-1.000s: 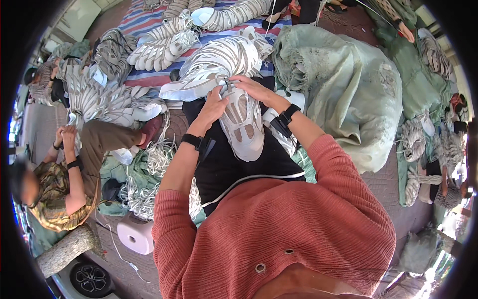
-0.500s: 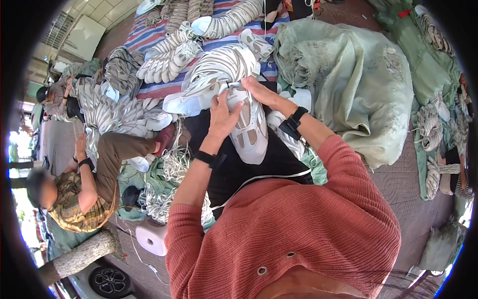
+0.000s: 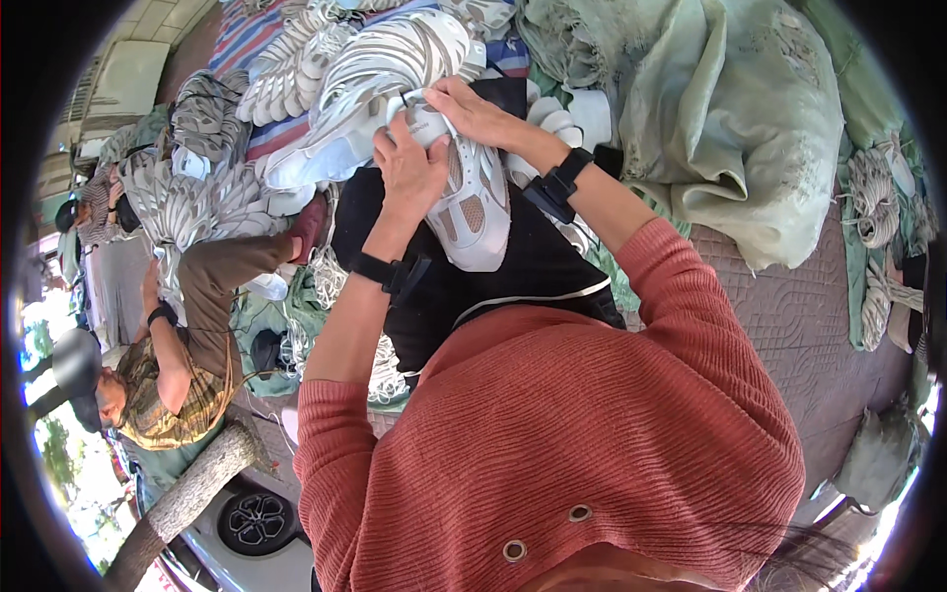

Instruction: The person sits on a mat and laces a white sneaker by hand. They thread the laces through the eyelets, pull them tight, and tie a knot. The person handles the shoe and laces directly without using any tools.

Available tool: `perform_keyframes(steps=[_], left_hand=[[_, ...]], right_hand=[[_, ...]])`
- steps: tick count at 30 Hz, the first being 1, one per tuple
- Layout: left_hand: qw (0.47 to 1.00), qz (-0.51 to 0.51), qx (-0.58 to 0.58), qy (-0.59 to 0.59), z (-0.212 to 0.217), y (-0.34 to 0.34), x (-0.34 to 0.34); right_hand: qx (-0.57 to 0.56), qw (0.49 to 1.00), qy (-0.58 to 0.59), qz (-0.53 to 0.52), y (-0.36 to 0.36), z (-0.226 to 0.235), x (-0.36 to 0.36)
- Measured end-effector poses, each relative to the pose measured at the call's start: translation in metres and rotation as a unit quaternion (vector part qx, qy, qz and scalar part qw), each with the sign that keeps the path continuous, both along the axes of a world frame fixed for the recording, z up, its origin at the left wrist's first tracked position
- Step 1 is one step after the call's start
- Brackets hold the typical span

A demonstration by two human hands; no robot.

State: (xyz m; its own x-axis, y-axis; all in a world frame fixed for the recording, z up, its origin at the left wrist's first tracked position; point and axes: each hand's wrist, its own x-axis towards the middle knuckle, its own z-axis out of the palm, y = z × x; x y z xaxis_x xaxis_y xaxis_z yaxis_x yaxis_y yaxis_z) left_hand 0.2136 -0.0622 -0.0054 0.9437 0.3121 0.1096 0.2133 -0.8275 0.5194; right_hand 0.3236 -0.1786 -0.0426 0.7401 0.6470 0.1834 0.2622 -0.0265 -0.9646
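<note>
Sneaker upper (image 3: 473, 209), white with grey-brown mesh panels; position: over the black cloth (image 3: 367, 219) across the wearer's lap, toe toward the body, collar end away, held between two bare hands.

Left hand (image 3: 410, 176): grip clamped on the upper near its collar end, fingers bent on the outer side, thumb set apart on the inner side, white material between; black wristband (image 3: 391, 275).

Right hand (image 3: 477, 116): grip closed on the far collar edge, fingertips together and near those of the left; thumb partly hidden; black wristband (image 3: 559, 184).

Nested row of sneaker uppers (image 3: 400, 57): white and grey-brown, fanned, directly beyond the hands, its lower end left of the held piece.

Striped sheet (image 3: 240, 37): red, white and blue, beneath further rows.

Woven sack (image 3: 735, 148): pale green, bulky, right of the lap.

White cords (image 3: 385, 375): loose heap, beside the left forearm.

Co-worker (image 3: 176, 400): seated at left, patterned top, brown trousers.

Ribbed sweater (image 3: 552, 414): coral red, on the wearer.

Tree trunk (image 3: 192, 488): lower left, in front of a car wheel (image 3: 256, 521).
</note>
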Motion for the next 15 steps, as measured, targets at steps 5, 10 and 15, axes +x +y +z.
perform_keyframes(steps=[5,10,15], left_hand=[[0.999,-0.013,-0.006,-0.038,0.0,-0.001,-0.013],[1.0,-0.02,0.006,-0.016,-0.001,0.011,-0.007],[0.997,-0.066,-0.045,-0.023,0.025,0.052,-0.022]], right_hand=[[-0.011,1.0,0.006,0.0,0.006,-0.008,-0.001],[-0.011,1.0,-0.012,-0.005,0.012,-0.012,0.003],[-0.069,0.983,-0.148,-0.09,-0.003,0.001,0.0]])
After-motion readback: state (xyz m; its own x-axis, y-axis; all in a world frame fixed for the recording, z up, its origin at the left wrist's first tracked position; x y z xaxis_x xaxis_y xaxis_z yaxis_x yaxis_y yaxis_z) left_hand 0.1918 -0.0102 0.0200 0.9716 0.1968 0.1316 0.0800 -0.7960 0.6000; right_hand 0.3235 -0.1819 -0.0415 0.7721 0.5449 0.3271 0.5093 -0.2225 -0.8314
